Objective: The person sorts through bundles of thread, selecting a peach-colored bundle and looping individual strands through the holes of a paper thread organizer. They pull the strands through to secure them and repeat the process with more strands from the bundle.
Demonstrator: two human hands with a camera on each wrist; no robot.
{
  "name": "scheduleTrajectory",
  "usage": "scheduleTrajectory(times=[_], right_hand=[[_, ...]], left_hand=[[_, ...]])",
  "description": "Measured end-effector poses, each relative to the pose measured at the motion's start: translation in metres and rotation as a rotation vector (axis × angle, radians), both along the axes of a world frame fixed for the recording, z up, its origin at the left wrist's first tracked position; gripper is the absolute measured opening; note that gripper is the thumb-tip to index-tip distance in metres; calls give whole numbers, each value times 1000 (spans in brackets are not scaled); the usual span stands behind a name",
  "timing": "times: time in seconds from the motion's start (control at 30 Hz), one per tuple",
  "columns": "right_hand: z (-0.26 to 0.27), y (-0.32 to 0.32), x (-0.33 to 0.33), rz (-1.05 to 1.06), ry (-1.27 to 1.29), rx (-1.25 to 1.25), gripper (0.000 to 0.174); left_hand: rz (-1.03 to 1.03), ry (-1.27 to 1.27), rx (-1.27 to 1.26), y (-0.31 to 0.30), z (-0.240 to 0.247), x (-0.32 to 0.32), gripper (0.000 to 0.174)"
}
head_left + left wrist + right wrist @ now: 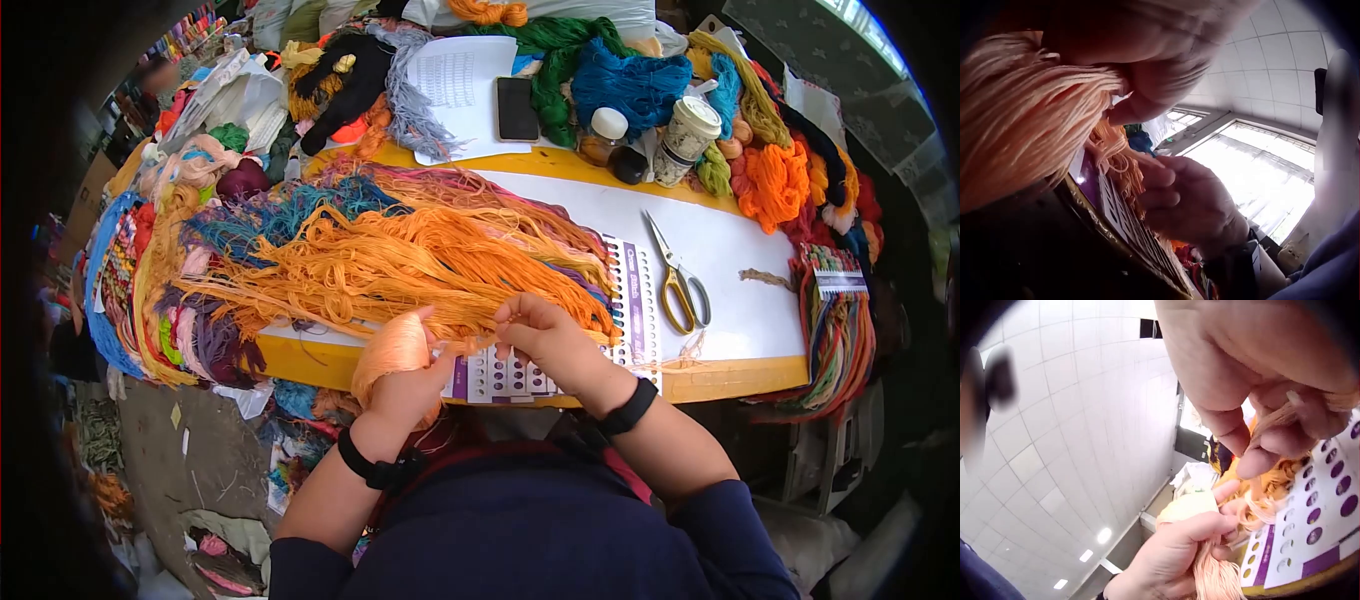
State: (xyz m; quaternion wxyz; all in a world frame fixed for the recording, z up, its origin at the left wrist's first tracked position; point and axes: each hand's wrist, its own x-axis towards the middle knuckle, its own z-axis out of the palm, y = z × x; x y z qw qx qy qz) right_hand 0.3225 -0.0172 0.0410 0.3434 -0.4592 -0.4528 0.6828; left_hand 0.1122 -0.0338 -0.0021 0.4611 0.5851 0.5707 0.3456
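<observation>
My left hand (412, 390) grips a thick peach thread skein (390, 352), which loops over the hand near the table's front edge. In the left wrist view its loose strands (1029, 131) hang in a dense bundle below the fingers. My right hand (560, 350), a short way to the right, pinches a thin lock of peach thread (1275, 422) between thumb and fingers. Slack peach loops (1259, 512) hang between the two hands. Just beyond them lies a large heap of orange thread (420, 260), with teal and pink strands behind it.
Punched white-and-purple thread cards (500, 376) lie under the hands, and another card (632, 300) stands to the right. Gold-handled scissors (680, 290) rest on the white board. Farther back are a phone (517, 109), a patterned cup (687, 140), a jar (604, 135) and many coloured skeins.
</observation>
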Motion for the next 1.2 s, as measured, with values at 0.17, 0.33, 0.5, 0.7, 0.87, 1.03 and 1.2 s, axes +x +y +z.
scheduleTrajectory(times=[0.17,0.33,0.5,0.7,0.87,1.03,1.2], right_hand=[[16,-4,1,48,59,41,10],[19,-6,19,-62,-19,-23,7],[14,-3,46,-296,71,-13,4],[21,-11,39,-185,47,-36,5],[20,-12,33,-141,78,-66,6],[16,-11,30,-81,102,-113,6],[10,-9,20,-115,189,-146,6]], left_hand=[[-132,203,165,-7,0,16,50],[-78,418,319,6,-22,7,42],[-57,264,170,7,-30,-5,39],[-10,121,166,6,-32,-2,39],[88,-304,-220,3,22,10,44],[59,-853,-435,9,24,8,53],[-110,-739,-418,5,7,17,65]])
